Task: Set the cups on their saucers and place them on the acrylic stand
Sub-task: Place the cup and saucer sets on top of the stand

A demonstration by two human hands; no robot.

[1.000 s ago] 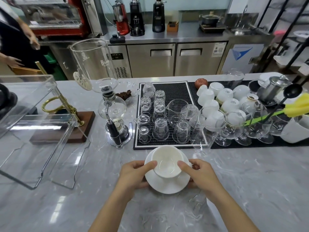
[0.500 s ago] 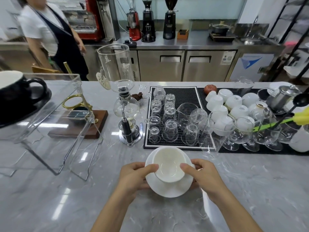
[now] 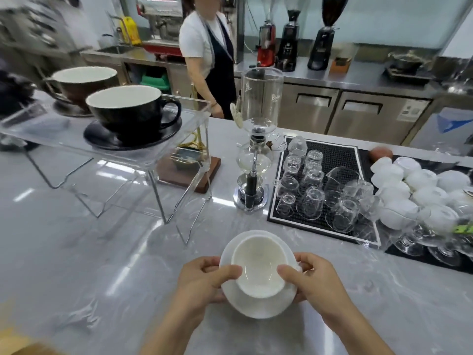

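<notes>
Holding the white saucer point(image 3: 258, 302) by its two sides, the left hand point(image 3: 202, 280) and the right hand point(image 3: 316, 280) each pinched its rim, with thumbs touching the white cup point(image 3: 258, 267) that sat on it, low over the grey counter point(image 3: 76, 265). The clear stand point(image 3: 107, 149) stood up and off to the left, with a black cup point(image 3: 130, 111) already on it. The white cup could slide off if the saucer tipped on the way, or bump the black one.
</notes>
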